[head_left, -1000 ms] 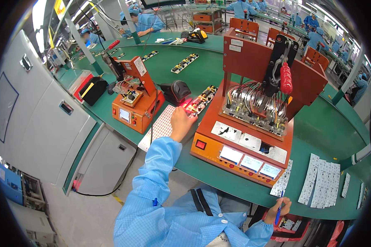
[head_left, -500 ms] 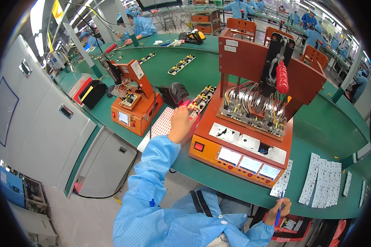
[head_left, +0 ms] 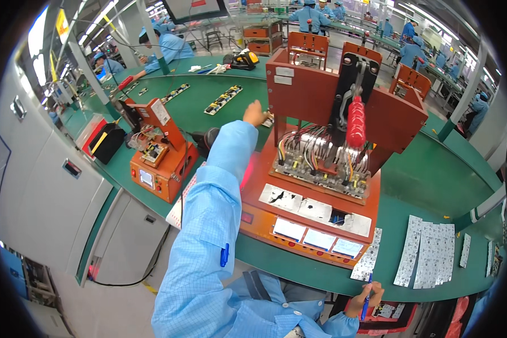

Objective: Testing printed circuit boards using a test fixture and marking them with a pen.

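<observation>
My left hand (head_left: 256, 114) reaches over the green table, beside the far left side of a large orange-and-brown test fixture (head_left: 310, 225). Its fingers look loosely apart, with nothing visible in them. Just right of it shows the end of a circuit board (head_left: 268, 121); my sleeve hides the rest. My right hand (head_left: 366, 298), low at the table's front edge, is closed around a blue pen (head_left: 365, 308). The pen's upper end is near a white patterned sheet (head_left: 368, 258) that lies partly beside the fixture. A black scanner (head_left: 206, 139) is mostly hidden behind my left arm.
A smaller orange fixture (head_left: 159, 169) stands left, beside a black bin (head_left: 108, 141). Long circuit boards (head_left: 223, 100) lie farther back, near a yellow-and-black tool (head_left: 242, 60). White patterned strips (head_left: 434, 254) lie right, above a red tray (head_left: 408, 321). Co-workers sit beyond.
My left hand has moved away from the circuit board's near end and the scanner, reaching farther forward. The view has shifted slightly. My right hand still holds the pen.
</observation>
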The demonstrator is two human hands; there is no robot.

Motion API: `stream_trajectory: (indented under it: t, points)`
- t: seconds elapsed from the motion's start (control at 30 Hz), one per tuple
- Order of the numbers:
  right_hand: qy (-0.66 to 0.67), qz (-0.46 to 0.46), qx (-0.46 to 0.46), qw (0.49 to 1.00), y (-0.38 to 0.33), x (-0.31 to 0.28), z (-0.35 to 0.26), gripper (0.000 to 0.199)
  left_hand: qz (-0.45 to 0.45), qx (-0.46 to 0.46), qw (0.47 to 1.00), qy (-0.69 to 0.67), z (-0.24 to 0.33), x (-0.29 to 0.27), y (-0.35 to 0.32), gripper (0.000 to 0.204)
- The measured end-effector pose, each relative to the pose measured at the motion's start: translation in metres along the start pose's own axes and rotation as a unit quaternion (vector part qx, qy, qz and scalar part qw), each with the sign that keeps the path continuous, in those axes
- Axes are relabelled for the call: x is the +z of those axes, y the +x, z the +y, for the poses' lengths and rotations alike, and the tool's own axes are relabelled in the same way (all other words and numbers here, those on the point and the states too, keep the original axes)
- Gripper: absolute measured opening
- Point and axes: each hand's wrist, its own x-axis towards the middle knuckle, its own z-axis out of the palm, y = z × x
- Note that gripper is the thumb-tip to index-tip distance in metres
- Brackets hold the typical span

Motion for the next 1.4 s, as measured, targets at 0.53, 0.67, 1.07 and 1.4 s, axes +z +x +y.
stream_trajectory:
  t: [0.53, 0.67, 1.07, 1.4]
  points:
    - [-0.009, 0.008, 0.001, 1.000, -0.003, 0.001, -0.001, 0.016, -0.047, -0.143, 0.979, 0.138, 0.010, 0.036, -0.022, 0.065]
    - [-0.018, 0.006, -0.004, 1.000, -0.003, 0.000, 0.000, 0.016, -0.064, -0.211, 0.975, 0.017, 0.017, 0.028, -0.011, 0.059]
    - [0.025, 0.038, -0.007, 0.999, 0.002, 0.004, -0.001, 0.015, -0.096, -0.447, 0.659, -0.598, 0.082, -0.125, -0.077, 0.048]
    - [0.033, 0.014, -0.028, 0.999, 0.004, 0.001, 0.001, 0.009, -0.026, -0.310, 0.816, -0.488, 0.075, -0.176, -0.242, 0.025]
